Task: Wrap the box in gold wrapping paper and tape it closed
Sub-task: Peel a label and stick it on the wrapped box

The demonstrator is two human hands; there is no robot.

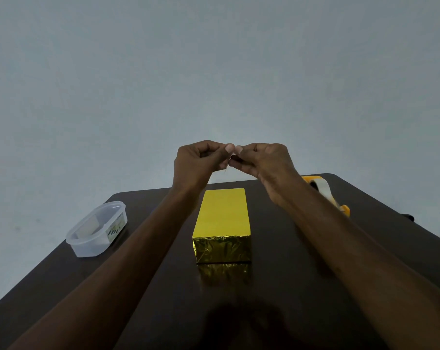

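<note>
Gold-wrapped box (222,223) sits mid-table (289,286), and above its far end the left hand (197,164) and right hand (264,162) meet, both pinching a small clear tape piece (230,157), tape dispenser (325,190) right, plastic tub (96,229) left.

The printed label on the plastic tub (96,229) is illegible.

Right forearm (365,248) hides the middle of the tape dispenser (322,188). The item pinched between left hand (198,162) and right hand (264,162) is too small to identify. Container (97,231) label unreadable; table (302,286) near edge cropped.
</note>
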